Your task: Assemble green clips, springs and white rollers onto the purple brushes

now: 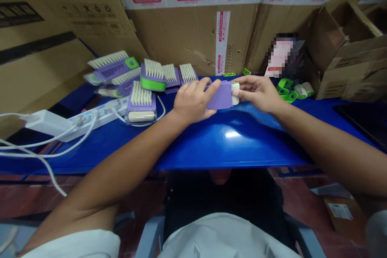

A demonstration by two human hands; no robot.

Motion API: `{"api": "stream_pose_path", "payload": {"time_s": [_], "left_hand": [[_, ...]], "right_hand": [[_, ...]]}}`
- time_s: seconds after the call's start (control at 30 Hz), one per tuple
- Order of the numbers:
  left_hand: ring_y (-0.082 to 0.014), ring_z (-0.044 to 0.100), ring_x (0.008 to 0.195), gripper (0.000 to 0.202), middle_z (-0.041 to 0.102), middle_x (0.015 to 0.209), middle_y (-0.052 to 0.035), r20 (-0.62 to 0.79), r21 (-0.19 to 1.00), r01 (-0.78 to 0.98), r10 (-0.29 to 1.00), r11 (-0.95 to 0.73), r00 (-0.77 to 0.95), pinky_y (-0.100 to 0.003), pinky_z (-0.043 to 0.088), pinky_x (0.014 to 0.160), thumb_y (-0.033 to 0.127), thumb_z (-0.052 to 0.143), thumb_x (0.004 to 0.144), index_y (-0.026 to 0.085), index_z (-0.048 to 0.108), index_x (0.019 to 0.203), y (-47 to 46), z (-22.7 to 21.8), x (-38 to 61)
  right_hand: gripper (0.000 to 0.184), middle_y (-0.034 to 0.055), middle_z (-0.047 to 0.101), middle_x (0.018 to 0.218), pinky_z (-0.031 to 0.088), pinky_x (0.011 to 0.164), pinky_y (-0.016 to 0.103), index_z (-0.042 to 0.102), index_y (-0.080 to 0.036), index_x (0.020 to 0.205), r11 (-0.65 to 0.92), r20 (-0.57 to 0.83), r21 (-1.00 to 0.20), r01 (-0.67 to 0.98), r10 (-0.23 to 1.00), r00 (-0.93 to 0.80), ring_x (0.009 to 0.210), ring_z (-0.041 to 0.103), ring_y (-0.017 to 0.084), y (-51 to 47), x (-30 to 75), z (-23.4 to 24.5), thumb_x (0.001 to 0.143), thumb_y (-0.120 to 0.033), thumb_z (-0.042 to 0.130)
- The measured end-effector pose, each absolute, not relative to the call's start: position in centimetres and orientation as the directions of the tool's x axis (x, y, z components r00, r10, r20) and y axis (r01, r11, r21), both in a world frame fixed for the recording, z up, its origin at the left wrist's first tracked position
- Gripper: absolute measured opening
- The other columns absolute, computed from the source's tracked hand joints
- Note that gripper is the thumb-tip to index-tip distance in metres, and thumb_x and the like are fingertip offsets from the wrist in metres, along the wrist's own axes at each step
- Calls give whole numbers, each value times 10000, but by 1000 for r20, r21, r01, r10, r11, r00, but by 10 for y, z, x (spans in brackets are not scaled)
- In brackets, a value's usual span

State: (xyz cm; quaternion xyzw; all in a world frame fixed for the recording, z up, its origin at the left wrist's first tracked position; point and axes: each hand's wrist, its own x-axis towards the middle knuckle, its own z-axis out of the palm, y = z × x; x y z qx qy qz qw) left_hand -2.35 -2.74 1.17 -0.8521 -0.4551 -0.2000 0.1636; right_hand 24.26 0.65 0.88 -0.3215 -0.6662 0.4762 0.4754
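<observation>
In front of me, just over the blue table, is a flat purple plastic piece. My left hand is closed around its left end. At its right end sits a small white block with a bit of green on top. My right hand pinches that block between thumb and fingers, against the purple piece. Whether the block is joined to the piece I cannot tell. Purple brushes with pale bristles stand left of my left hand, the closest tall one being a green-banded brush.
Several more brushes are heaped at the left, behind a white power strip with cables. Green plastic parts and white blocks lie at right, before an open cardboard box. Large cardboard sheets wall the back.
</observation>
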Motion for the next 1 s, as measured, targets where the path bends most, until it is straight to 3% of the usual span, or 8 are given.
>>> {"api": "stream_pose_path", "payload": {"time_s": [0.17,0.37,0.57,0.67,0.77,0.83,0.9,1.0], "left_hand": [[-456,745,1334,889,717,1584,-199,478,-109,840,713,-531,513,-553,607,1082,384,868,884,222,569,1706,-27,13,-21],[-415,748,1369,909,719,1587,-183,510,-75,812,678,-579,530,-501,625,1104,417,852,897,201,508,1710,-23,11,-25],[-392,768,1359,819,735,1547,-186,547,-57,750,608,-659,576,-483,634,1134,403,820,917,171,511,1640,-20,6,-28],[-379,775,1355,861,737,1528,-194,614,11,747,594,-665,520,-465,641,1143,419,851,897,149,483,1626,-20,6,-28],[-390,767,1368,922,719,1547,-199,630,76,787,641,-613,438,-467,655,1118,431,893,872,167,453,1638,-22,10,-30],[-403,752,1389,933,710,1558,-192,609,92,808,675,-582,417,-479,661,1105,436,917,861,200,456,1636,-24,14,-32],[-414,738,1407,954,701,1567,-192,586,98,823,701,-560,407,-494,662,1109,454,942,848,216,459,1636,-25,18,-33],[-426,727,1414,1005,693,1569,-200,557,102,839,730,-534,396,-507,658,1119,499,980,819,212,467,1634,-26,21,-32]], "right_hand": [[562,24,882,941,758,949,483,885,-269,1112,395,369,-919,3,861,-350,953,862,269,5,243,10,679,-522,1138],[951,34,877,1112,740,817,402,776,-326,1499,533,409,-832,156,778,-477,1018,850,290,-1,259,16,637,-445,1160],[869,101,811,1457,748,904,437,791,-295,1469,706,544,-689,161,651,-529,1205,811,328,1,266,13,704,-532,1127],[911,80,827,1389,734,925,436,754,-329,1475,728,603,-670,145,648,-466,1124,824,300,7,275,20,698,-659,1098],[718,69,841,1254,706,965,444,767,-329,1388,750,701,-606,266,661,-269,1102,825,292,16,294,37,844,-759,951],[514,64,843,1196,683,991,445,790,-314,1310,704,729,-541,460,665,-160,1109,820,289,20,311,49,955,-677,866],[342,88,860,1181,660,1024,449,809,-265,1286,546,680,-461,700,724,-117,1088,816,287,21,326,60,1025,-486,796],[384,205,872,1285,620,1105,475,811,-133,1379,156,402,-204,966,914,-63,1159,816,338,23,341,69,1025,-224,691]]}}
